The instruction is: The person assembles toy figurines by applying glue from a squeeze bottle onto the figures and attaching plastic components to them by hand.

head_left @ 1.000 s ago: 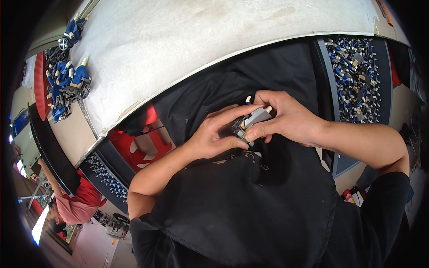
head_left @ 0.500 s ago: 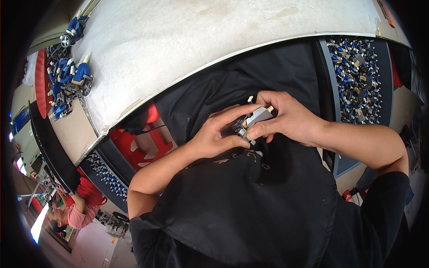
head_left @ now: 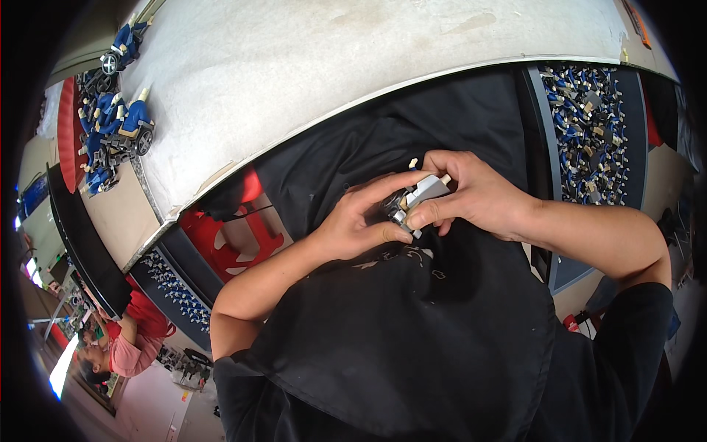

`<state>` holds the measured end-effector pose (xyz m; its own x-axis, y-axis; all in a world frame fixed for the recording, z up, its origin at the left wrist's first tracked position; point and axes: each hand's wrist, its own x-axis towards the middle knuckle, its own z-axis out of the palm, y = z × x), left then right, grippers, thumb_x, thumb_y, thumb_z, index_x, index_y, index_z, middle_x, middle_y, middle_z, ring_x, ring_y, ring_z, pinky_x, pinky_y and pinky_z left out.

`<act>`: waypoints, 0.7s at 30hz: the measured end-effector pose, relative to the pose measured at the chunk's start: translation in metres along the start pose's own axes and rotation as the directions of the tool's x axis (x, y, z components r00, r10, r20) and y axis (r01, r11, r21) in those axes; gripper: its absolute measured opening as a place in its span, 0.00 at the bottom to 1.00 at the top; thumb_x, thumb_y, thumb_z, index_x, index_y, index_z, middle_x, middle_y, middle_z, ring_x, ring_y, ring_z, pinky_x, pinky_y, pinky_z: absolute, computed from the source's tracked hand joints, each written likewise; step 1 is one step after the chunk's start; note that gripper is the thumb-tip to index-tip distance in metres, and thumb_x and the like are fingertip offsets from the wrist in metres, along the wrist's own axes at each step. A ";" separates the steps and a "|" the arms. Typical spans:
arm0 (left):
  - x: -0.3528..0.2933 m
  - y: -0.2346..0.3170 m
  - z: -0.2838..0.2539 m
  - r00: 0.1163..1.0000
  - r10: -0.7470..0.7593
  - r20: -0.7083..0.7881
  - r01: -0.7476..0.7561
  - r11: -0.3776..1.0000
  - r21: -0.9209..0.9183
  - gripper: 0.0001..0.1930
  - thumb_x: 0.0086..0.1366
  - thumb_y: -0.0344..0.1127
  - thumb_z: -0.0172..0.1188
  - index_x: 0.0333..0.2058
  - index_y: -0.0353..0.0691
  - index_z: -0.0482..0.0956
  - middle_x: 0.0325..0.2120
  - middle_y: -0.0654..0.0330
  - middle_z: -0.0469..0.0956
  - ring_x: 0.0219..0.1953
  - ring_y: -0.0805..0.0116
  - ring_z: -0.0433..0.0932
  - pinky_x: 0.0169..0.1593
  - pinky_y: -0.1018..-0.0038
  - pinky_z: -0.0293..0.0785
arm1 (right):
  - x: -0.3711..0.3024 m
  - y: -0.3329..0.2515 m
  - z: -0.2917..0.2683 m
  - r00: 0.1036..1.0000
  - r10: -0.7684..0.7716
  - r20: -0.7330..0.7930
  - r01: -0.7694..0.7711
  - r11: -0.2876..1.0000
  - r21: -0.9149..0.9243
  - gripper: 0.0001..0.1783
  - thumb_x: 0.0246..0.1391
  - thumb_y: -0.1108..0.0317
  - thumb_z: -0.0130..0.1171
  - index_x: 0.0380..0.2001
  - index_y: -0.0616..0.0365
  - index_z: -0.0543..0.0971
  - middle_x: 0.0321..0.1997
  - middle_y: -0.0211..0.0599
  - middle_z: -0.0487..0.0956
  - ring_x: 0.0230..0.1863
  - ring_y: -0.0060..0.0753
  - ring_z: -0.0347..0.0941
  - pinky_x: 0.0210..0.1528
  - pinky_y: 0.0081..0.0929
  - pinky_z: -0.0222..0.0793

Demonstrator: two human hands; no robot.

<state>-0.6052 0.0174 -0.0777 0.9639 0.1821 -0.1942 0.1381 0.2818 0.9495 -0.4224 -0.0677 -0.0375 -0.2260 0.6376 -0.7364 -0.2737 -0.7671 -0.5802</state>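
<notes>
Grey, seemingly plastic, is the small blocky toy piece (head_left: pixel 427 190), raised over the black cloth (head_left: pixel 412 317) on the lap, just off the edge of the white counter (head_left: pixel 383 51). Left grip (head_left: pixel 353 221) curls round its dark side, thumb low; right grip (head_left: pixel 475 195) pinches the grey block, thumb on the near face. Both closed on it; some fingertips hidden. Judged light, stiff, a bit slippery; small projections probably fragile. Best hold: the block's broad sides, sparing the pale peg (head_left: pixel 445 179). Blue toy figures (head_left: pixel 136 121) cluster at left.
</notes>
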 end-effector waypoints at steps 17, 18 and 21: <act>0.000 0.000 -0.004 0.994 0.111 -0.001 -0.111 0.994 0.008 0.36 0.47 0.30 0.66 0.56 0.38 0.61 0.50 0.55 0.66 0.53 0.65 0.65 0.53 0.71 0.62 | -0.009 -0.019 -0.005 0.991 -0.105 0.079 0.112 0.990 -0.088 0.16 0.44 0.64 0.64 0.31 0.60 0.69 0.28 0.31 0.73 0.26 0.17 0.70 0.25 0.15 0.67; 0.000 0.000 -0.004 0.995 0.101 0.007 -0.101 0.995 -0.025 0.37 0.48 0.30 0.65 0.56 0.39 0.59 0.51 0.56 0.65 0.53 0.65 0.65 0.54 0.70 0.62 | -0.010 -0.020 -0.006 0.991 -0.106 0.084 0.110 0.993 -0.044 0.15 0.45 0.65 0.63 0.32 0.60 0.70 0.28 0.31 0.74 0.27 0.17 0.70 0.26 0.15 0.68; -0.001 -0.005 -0.004 0.992 0.124 0.010 -0.122 0.987 -0.108 0.38 0.49 0.30 0.65 0.58 0.39 0.56 0.53 0.57 0.62 0.54 0.66 0.63 0.55 0.70 0.61 | -0.011 -0.020 -0.006 0.983 -0.170 0.064 0.175 0.980 -0.090 0.15 0.46 0.65 0.62 0.34 0.61 0.71 0.29 0.31 0.74 0.27 0.16 0.69 0.26 0.14 0.67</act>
<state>-0.6082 0.0195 -0.0835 0.9758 0.2060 -0.0727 -0.0058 0.3575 0.9339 -0.4089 -0.0597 -0.0201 -0.2354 0.7617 -0.6036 -0.2235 -0.6468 -0.7291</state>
